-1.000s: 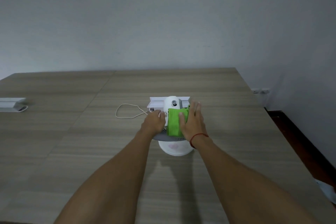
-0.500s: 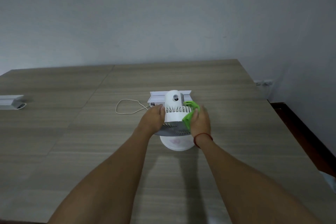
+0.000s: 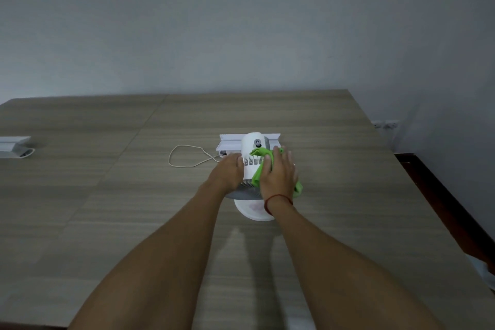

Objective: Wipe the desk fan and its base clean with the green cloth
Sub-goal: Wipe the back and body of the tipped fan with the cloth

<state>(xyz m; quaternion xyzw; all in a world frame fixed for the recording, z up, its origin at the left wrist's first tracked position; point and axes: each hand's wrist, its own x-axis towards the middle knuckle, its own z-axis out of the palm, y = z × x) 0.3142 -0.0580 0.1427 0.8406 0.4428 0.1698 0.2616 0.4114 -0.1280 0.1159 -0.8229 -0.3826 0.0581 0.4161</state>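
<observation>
On the table [image 3: 348, 195] stands the fan [image 3: 251, 150] — the left hand [image 3: 227, 173] cups its side, the right hand [image 3: 280, 177] lies flat with fingers spread, pressing the green cloth [image 3: 261, 154] on top.

Hidden under the right hand [image 3: 278, 174]: most of the green cloth [image 3: 257, 172], only a crumpled end and a corner showing. Covered by the left hand [image 3: 227, 173]: the left flank of the desk fan [image 3: 253, 146]. Masked by hands and wrists: most of the fan's grille and part of its base [image 3: 250, 210]. Too small to read: the dial on the fan's back. Cut off at the left edge: a white tray [image 3: 13, 146]. Lost behind the fan: the white cord's [image 3: 184, 154] end and part of the white channel [image 3: 231, 142]. Cropped at the bottom edge: both forearms.
</observation>
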